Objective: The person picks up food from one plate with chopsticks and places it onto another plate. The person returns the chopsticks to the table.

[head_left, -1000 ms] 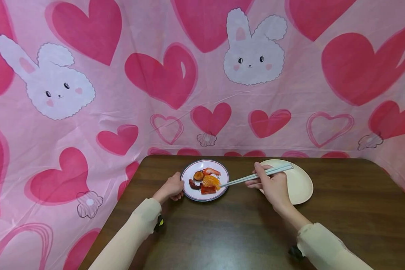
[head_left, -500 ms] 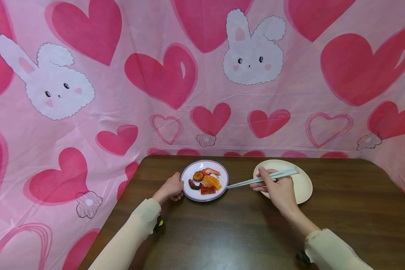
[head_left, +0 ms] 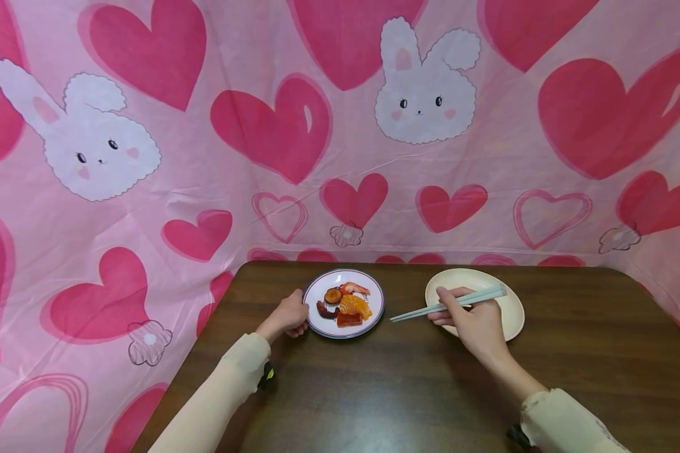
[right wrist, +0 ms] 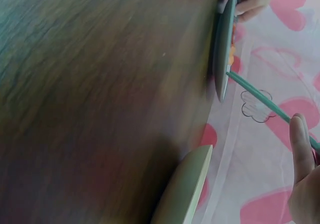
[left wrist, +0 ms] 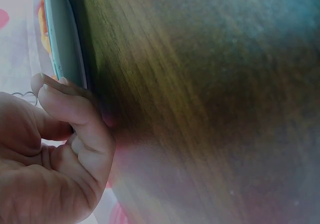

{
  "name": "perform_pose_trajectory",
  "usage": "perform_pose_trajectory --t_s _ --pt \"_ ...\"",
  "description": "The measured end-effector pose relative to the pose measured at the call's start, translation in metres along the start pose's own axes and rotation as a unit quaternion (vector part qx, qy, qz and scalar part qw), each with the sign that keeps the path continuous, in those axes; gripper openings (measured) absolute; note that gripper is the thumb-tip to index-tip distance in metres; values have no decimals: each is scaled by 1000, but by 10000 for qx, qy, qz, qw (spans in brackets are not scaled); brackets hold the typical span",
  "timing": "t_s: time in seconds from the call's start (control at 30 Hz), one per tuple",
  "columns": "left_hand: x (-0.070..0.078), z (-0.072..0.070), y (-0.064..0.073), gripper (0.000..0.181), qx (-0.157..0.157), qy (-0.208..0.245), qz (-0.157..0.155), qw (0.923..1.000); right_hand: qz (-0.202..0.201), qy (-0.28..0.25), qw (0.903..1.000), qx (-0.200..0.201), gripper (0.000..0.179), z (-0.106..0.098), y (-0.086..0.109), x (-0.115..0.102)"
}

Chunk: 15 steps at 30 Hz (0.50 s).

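A round white plate (head_left: 318,288) with a blue rim bears several pieces of food: an orange slice with pale stripes (head_left: 355,306), a shrimp (head_left: 354,288), a red block (head_left: 349,319), a round brown piece (head_left: 332,295) and a dark curled piece (head_left: 325,310). My left hand (head_left: 286,316) grips the plate's left edge, its fingers curled in the left wrist view (left wrist: 75,129). In my right hand (head_left: 477,324) are pale green chopsticks (head_left: 422,313), tips close together, pointing left and holding nothing. They hover between the plates, just right of the food plate.
A cream oval plate (head_left: 512,308) lies under and behind my right hand, its bare surface partly hidden. Both plates stand near the far edge of a dark wooden table (head_left: 362,390). A pink cloth with hearts and rabbits (head_left: 294,132) hangs behind and at the sides.
My right hand and the chopsticks have drawn back to the right, the tips leaving the orange slice and passing over the plate's rim. The left hand and the food have stayed put.
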<state>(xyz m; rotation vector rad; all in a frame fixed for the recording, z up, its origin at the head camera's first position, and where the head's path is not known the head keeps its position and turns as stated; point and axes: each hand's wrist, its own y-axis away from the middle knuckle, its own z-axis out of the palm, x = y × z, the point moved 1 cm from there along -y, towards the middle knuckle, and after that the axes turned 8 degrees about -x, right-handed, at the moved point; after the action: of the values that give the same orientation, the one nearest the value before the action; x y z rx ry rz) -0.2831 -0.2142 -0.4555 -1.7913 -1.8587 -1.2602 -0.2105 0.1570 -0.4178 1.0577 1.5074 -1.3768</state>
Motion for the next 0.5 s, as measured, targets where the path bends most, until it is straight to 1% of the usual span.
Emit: perform_pose_trajectory --t_s 0.1,0.23,0.37,0.5 --pt "-1 0 0 52 -11 -11 -17 10000 -128 277 9995 -54 26 -1 0 1" --pt "-1 0 0 50 2 -44 -34 10000 -469 850 9952 -159 20 0 0 -1" --pt "0 -1 1 49 10 -15 -4 10000 -788 1444 9860 -262 15 3 1 -3" --pt "2 -1 2 52 -6 20 10 10000 -1183 1980 9722 -406 6 6 6 -4"
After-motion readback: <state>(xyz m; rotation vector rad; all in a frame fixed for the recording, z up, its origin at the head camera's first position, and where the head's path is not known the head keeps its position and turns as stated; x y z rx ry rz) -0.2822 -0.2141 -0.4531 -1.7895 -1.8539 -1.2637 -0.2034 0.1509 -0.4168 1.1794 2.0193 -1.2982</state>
